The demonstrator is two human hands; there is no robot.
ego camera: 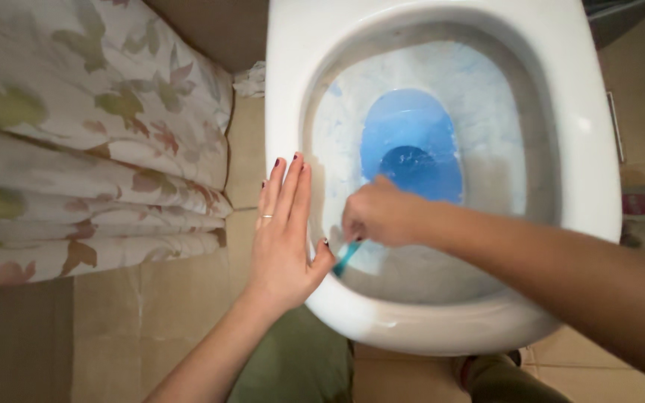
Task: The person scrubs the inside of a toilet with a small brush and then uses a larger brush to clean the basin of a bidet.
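- The inside of the toilet bowl (487,97) is left open at the far and right sides, above the blue water (412,142).
- The near left part of the bowl is taken up by the right hand (378,216), closed around a teal brush handle (346,257).
- The left rim is blocked by the left hand (285,239), laid flat with fingers (289,186) spread.
- A narrow strip of tiled floor (244,149) is hemmed between the bowl and the floral curtain (91,142).
- A crumpled white paper (251,78) is lodged at the far end of that strip.
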